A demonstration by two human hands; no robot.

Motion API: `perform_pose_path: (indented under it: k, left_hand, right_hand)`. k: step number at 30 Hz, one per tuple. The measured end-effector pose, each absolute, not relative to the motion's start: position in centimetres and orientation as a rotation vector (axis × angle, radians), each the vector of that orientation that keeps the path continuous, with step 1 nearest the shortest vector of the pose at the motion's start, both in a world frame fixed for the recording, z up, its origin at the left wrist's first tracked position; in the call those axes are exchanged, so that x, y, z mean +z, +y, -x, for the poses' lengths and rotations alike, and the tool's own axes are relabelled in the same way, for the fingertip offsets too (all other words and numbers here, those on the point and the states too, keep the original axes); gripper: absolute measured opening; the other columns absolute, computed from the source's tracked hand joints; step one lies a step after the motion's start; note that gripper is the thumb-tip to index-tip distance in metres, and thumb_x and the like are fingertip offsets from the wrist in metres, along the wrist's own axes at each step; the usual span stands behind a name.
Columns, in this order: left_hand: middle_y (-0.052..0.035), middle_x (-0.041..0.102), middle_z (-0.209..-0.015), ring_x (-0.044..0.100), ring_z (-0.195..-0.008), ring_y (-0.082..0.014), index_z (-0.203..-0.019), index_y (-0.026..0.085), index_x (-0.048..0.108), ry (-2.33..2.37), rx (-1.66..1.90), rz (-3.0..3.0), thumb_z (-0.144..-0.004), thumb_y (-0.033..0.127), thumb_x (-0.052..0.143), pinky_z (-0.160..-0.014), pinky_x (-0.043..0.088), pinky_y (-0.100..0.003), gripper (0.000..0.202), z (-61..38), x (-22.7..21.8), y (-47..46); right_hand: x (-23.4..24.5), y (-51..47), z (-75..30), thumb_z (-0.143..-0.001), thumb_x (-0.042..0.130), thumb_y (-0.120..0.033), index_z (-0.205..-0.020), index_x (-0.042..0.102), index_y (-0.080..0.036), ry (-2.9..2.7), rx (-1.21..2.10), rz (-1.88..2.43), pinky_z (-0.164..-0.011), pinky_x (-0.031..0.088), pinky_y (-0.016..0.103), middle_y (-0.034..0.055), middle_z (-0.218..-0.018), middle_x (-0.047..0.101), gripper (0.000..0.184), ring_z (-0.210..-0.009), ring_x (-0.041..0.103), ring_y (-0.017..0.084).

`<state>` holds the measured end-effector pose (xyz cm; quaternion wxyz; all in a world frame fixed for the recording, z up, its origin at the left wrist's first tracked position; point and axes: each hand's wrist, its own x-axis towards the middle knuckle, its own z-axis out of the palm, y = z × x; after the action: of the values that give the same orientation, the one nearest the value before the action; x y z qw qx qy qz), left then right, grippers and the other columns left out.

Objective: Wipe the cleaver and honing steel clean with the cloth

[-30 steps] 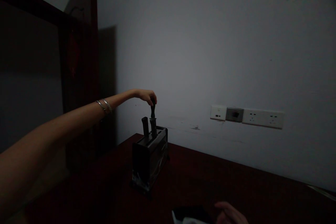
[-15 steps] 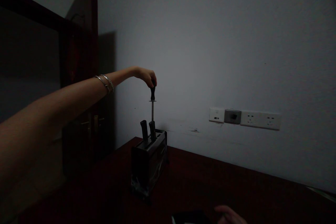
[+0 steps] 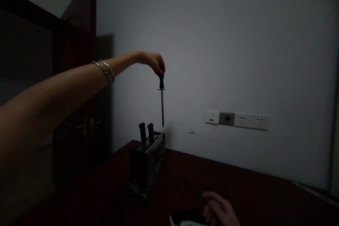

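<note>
The left hand (image 3: 153, 61) grasps a slim grey metal rod with a black contoured handle (image 3: 162, 107), hanging nearly upright, its tip higher than the far end of the black rectangular block (image 3: 147, 166). Two black handles (image 3: 150, 133) stand in the block. Nearer and rightward of the block, the right hand (image 3: 219, 210) has curled fingers beside a dark, pale-edged object (image 3: 189, 216); whether they grip it, I cannot tell.

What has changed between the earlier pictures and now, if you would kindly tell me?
The left hand has moved up, drawing the black-handled rod out of the block; its tip now shows clear of the slots. The rod was already gripped at the start. Two other black handles stay upright in the block, and the right hand stays low near a dark object.
</note>
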<state>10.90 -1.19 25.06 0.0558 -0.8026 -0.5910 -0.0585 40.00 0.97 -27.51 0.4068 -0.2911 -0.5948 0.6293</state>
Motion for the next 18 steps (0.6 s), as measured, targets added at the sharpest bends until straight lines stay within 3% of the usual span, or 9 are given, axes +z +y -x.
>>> perform_pose_path:
  k: [6,10,18]
  left_hand:
    - [0.0014,0.062,-0.086,0.053,-0.092,-0.0183,-0.105,0.014,0.061,-1.608,-0.206,2.548,-0.069,0.03,0.06,-0.08,0.035,-0.029,0.04,-14.1,22.7,-1.4]
    - [0.0007,0.063,-0.087,0.053,-0.093,-0.0196,-0.103,0.015,0.062,-1.503,-0.274,2.628,-0.07,0.026,0.06,-0.079,0.034,-0.029,0.034,-16.6,19.5,-2.2]
    - [-0.0041,0.064,-0.082,0.056,-0.073,-0.0147,-0.097,0.012,0.063,-1.244,-0.413,2.606,-0.07,0.024,0.062,-0.066,0.037,-0.025,0.029,-21.2,10.9,-4.0]
  right_hand:
    - [-18.4,-1.1,-37.8,-0.068,0.057,-0.054,-0.08,0.06,-0.011,-1.678,1.656,0.681,-0.041,0.038,0.022,0.0072,-0.062,0.066,0.044,-0.051,0.058,0.015]
    - [-12.8,-2.7,-37.8,-0.078,0.051,-0.046,-0.085,0.06,-0.01,-1.57,1.778,0.618,-0.049,0.044,0.024,0.0111,-0.074,0.069,0.038,-0.059,0.062,0.015]
    - [-10.0,-4.5,-38.7,-0.085,0.043,-0.038,-0.097,0.057,-0.008,-1.212,1.904,0.552,-0.059,0.047,0.026,0.0151,-0.101,0.066,0.036,-0.07,0.063,0.015]
